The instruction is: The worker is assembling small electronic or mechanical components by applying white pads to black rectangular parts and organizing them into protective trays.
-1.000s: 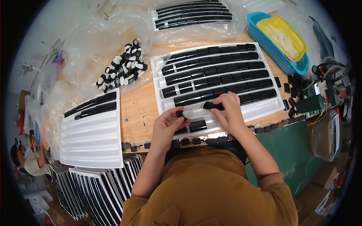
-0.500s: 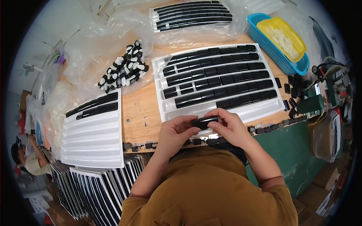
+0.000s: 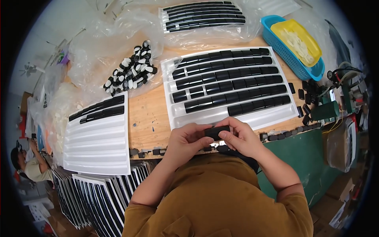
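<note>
Between both hands, close to the table's front edge, is a small black oblong piece [image 3: 216,133] with rounded edges. My left hand [image 3: 187,143] pinches its left end with thumb and fingers. At the other end, my right hand [image 3: 242,138] grips it the same way. Just beyond my hands lies a white ridged tray [image 3: 205,119] with rows of similar glossy black pieces [image 3: 237,97]. The row nearest me is filled on its right part only.
Left stands another white tray [image 3: 96,146] with two black rows. A pile of black-and-white oval pieces [image 3: 132,73] lies behind it. Loose black pieces [image 3: 307,94] sit at right, below a blue basket [image 3: 272,35] holding a yellow one [image 3: 312,47]. A person [image 3: 33,162] works far left.
The black piece has been turned in my fingers, so a duller face shows instead of the glossy one. Both hands still hold it in nearly the same place.
</note>
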Demonstrator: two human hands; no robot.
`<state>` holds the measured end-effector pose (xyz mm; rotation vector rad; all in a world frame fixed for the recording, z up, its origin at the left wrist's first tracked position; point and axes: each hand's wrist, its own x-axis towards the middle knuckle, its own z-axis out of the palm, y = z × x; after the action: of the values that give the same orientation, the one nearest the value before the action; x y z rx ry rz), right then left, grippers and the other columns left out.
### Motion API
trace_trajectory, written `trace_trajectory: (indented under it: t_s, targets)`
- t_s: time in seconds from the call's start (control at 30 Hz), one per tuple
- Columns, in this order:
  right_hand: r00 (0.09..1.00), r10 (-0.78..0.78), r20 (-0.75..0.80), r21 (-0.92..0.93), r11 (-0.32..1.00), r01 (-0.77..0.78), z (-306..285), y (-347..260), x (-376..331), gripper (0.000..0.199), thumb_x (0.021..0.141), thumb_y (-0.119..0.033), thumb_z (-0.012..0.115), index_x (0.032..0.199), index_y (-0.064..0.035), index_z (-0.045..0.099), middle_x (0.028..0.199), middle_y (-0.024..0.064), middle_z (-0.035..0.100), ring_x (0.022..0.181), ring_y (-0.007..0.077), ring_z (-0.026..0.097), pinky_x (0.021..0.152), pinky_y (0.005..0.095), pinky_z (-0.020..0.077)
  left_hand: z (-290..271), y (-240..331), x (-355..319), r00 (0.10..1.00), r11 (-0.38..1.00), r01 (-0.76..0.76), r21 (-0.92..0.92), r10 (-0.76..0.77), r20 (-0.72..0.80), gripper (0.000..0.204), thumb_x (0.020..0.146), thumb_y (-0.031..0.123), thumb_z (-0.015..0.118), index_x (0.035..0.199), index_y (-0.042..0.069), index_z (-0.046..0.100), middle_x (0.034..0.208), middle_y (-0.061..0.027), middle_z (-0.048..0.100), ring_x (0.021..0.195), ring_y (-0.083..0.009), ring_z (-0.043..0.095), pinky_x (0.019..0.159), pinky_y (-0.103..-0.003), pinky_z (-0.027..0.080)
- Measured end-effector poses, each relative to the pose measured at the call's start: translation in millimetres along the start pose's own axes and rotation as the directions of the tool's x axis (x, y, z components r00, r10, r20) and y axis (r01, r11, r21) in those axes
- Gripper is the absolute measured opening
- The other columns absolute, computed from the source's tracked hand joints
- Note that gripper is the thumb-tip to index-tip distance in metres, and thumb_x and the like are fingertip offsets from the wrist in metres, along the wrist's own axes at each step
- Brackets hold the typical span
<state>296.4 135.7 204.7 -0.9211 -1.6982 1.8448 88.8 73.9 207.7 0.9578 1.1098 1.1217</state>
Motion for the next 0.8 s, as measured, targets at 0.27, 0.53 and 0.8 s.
trace_trajectory:
  t_s: [0.27, 0.53, 0.8]
  targets:
    - [0.969, -0.128, 0.212, -0.048, 0.989, 0.142, 37, 12, -11, 0.023, 0.098, -0.021, 0.051, 0.110, -0.0028, 0.043, 0.101, 0.0077, 0.050, 0.090, 0.0151, 0.048, 0.083, 0.0284, 0.0407, 29, -13, 4, 0.964, 0.970, -0.241, -0.026, 0.236, -0.119, 0.057, 0.101, 0.045, 0.028, 0.137, 0.001, 0.032, 0.143, -0.0135, 0.035, 0.138, -0.0234, 0.028, 0.112, -0.042, 0.025]
    - [0.971, -0.161, 0.175, -0.061, 0.983, 0.174, 41, 16, -16, 0.023, 0.096, -0.018, 0.055, 0.106, -0.0022, 0.042, 0.095, 0.0117, 0.053, 0.087, 0.0222, 0.054, 0.079, 0.0325, 0.0431, 34, -15, 4, 0.947, 0.953, -0.293, -0.082, 0.278, -0.159, 0.062, 0.099, 0.053, 0.028, 0.137, 0.005, 0.031, 0.143, -0.0139, 0.033, 0.137, -0.0246, 0.028, 0.112, -0.044, 0.022]
    - [0.898, -0.198, -0.392, -0.418, 0.908, 0.018, -14, 50, 7, 0.025, 0.083, -0.009, 0.071, 0.101, -0.0035, 0.055, 0.082, 0.0019, 0.052, 0.069, 0.0084, 0.051, 0.061, 0.0226, 0.0422, -52, -21, 61, 0.737, 0.859, -0.277, 0.431, 0.478, -0.479, 0.014, 0.092, 0.004, 0.055, 0.105, 0.001, 0.059, 0.099, -0.0052, 0.062, 0.093, -0.0119, 0.057, 0.084, -0.026, 0.045]
